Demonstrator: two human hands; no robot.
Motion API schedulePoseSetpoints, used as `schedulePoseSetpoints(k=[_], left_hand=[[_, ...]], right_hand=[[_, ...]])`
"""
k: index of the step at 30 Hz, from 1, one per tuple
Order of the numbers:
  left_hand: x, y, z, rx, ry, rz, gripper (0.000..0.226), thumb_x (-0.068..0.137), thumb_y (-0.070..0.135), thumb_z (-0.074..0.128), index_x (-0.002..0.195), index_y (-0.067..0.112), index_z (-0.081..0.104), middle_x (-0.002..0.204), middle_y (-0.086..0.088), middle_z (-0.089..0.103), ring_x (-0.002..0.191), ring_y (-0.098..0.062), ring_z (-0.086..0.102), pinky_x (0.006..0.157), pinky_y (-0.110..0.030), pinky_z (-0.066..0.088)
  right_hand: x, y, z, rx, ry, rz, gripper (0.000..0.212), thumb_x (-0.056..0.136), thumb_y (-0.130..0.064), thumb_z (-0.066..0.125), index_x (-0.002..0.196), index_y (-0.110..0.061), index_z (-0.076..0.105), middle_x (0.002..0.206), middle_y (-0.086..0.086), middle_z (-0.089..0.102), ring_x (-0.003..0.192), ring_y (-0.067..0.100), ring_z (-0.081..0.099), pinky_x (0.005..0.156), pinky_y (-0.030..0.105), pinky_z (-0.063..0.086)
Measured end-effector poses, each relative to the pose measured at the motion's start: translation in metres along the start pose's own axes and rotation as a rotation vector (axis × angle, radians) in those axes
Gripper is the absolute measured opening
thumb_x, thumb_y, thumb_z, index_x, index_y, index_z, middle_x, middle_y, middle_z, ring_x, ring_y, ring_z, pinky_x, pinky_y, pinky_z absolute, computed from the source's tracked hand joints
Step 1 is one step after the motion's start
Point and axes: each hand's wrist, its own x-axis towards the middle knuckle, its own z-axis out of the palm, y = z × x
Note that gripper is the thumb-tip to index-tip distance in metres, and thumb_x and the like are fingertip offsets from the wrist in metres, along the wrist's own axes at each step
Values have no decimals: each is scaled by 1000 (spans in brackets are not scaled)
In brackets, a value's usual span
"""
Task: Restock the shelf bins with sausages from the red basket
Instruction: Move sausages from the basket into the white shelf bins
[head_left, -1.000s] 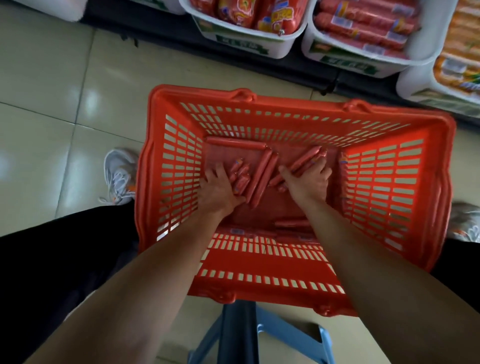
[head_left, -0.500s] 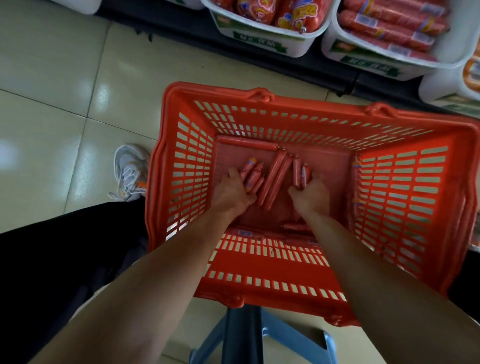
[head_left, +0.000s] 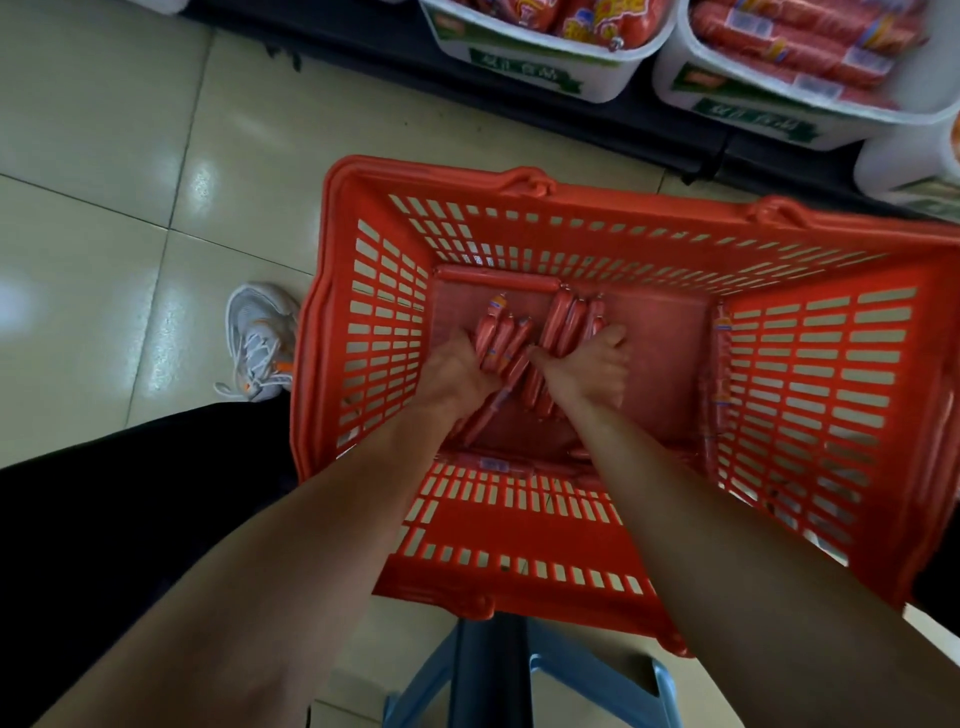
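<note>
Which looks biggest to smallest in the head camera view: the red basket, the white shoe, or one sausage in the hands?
1. red basket, by far the largest.
2. white shoe.
3. One sausage, thinner than the shoe, though it lies deeper in the basket, so nearness blurs the comparison.

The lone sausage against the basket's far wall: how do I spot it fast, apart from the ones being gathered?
Start at the red basket in the middle of the view and look down to its floor. Along the wall nearest the shelf bins lies the lone sausage, flat and crosswise. The left hand and right hand grip bundles pointing toward that wall; this one lies untouched beyond them.
</note>
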Motion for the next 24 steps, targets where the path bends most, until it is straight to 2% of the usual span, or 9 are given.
schedulePoseSetpoints(k=[3,7,12,15,17,21,24], left_hand=[[-1,0,1,-29,-20,17,65,70,40,79,125,14,56,113,-7,67,106,-25,64,87,-33,51],[-4,4,8,-53,-62,12,64,59,48,75,115,19,64,103,-2,71,98,-22,68,74,-26,49],[-6,7,7,-76,-43,26,61,69,31,81,121,15,53,113,-10,68,105,-29,64,85,-33,50],[-6,6,7,-72,-72,36,63,72,26,81,126,15,51,118,-9,65,108,-28,62,84,-29,45],[-6,5,9,-82,-74,37,64,71,27,82,127,15,52,119,-9,66,109,-27,62,85,-28,45],[-12,4,11,-139,-66,41,69,68,36,81,129,20,53,117,-2,67,108,-21,64,94,-37,51],[-9,-2,10,-144,-69,33,64,71,32,80,127,16,55,113,3,64,103,-13,60,89,-30,49]], right_hand=[[6,3,-5,46,-40,48,93,57,-56,90,122,-8,45,123,17,60,112,38,62,87,43,52],[13,3,-12,68,-124,102,76,57,-55,90,112,-10,65,117,13,67,107,32,66,82,38,55],[3,2,-12,75,-100,107,68,63,-50,88,114,-13,63,116,12,67,108,34,66,83,39,54],[2,6,-11,128,-139,97,61,67,-44,86,114,-11,62,116,12,67,109,33,66,82,36,52],[0,6,-10,131,-170,81,56,68,-41,82,112,-11,64,116,11,67,106,31,66,79,32,50],[-12,8,-2,123,-149,-3,50,72,-37,79,112,-14,61,113,9,66,106,31,65,87,35,51],[-16,10,3,176,-173,4,45,75,-32,79,111,-13,59,109,11,68,103,33,67,84,35,53]])
